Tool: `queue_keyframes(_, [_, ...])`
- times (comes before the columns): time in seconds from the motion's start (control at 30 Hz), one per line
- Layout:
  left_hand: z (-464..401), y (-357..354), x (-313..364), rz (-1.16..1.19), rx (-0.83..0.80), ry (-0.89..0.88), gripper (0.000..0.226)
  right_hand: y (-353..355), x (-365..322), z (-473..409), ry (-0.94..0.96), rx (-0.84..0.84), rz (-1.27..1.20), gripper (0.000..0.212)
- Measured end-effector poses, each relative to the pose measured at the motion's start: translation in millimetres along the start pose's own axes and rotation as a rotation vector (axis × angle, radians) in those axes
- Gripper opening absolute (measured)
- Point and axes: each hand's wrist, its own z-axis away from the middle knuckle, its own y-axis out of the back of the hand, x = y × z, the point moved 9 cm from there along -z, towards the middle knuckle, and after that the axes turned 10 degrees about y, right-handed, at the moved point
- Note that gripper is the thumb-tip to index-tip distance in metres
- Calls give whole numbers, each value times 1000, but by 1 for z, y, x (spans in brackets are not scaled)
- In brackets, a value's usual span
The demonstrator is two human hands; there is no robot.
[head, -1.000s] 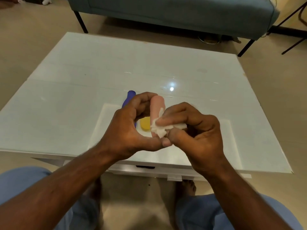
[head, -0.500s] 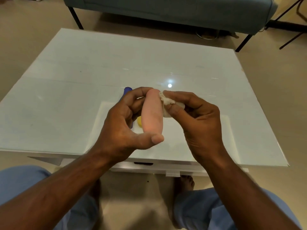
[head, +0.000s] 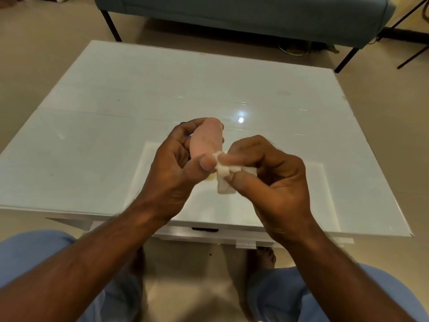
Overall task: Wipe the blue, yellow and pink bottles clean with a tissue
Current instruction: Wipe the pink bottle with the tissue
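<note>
A: Start big — where is everything?
B: Over the white table (head: 97, 140), toward its near edge. The left hand (head: 169, 173) is closed around the pink bottle (head: 205, 140), lifted clear of the top.
A: Its axis?
B: Long axis runs away from the person, far end tilted up.
A: Right hand (head: 274, 182)?
B: Pinching the tissue (head: 224, 173) against the bottle's near end.
A: Progress?
B: Pink is mid-wipe, I'd judge. Only slivers of the blue bottle (head: 187, 136) and yellow bottle (head: 211, 175) show — can't tell whether they're done.

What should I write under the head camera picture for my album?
Left hand holds the pink bottle while right hand rubs it with a tissue.
</note>
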Motion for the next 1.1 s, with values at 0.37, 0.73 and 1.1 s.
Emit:
queue_keyframes(0.37, [-7, -8, -20, -63, -40, 71, 111, 8, 11, 1, -163, 59, -102, 21])
queue_keyframes(0.73, [-7, -16, -18, -224, -104, 16, 87, 11, 35, 8, -420, 204, -259, 23])
queue_keyframes(1.1, [-1, -1, -3, -431, -46, -74, 90, 15, 23, 0, -307, 153, -210, 14])
